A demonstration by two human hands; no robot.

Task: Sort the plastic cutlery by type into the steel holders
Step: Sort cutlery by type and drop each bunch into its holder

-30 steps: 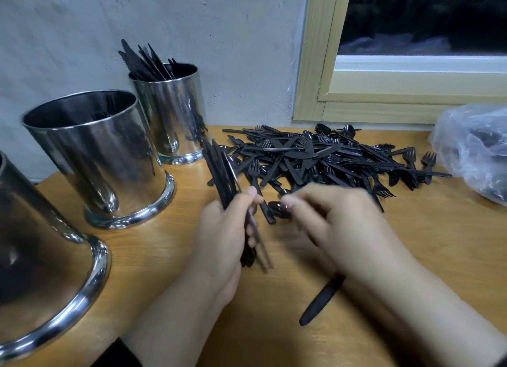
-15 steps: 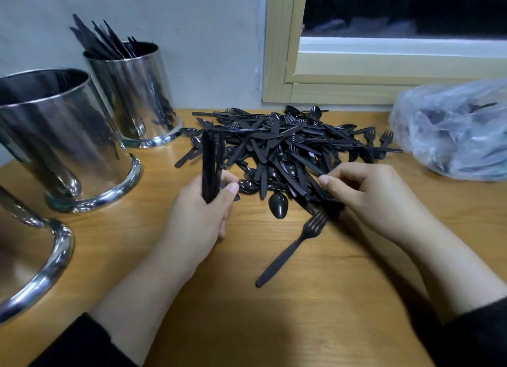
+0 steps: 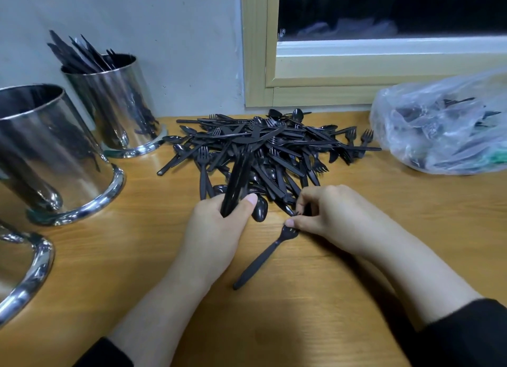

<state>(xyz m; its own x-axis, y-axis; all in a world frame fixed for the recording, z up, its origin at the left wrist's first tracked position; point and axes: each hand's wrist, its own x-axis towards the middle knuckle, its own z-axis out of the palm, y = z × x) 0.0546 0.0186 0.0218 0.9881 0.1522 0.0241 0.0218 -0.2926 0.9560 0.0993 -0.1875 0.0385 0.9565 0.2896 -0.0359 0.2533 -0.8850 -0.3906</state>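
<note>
While left hand point(image 3: 219, 224) grips knives point(image 3: 237, 180), bag point(image 3: 444, 125) (clear) beside pile point(image 3: 274, 150)

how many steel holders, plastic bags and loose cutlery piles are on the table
Shiny steel cylindrical holders: 3 (far one with black knives, middle one, near one cut off at the left edge)
Clear plastic bag of cutlery: 1
Loose pile of black plastic cutlery: 1
Total: 5

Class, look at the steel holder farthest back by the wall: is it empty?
No. The far steel holder already has black cutlery pieces sticking up above its rim.
</note>
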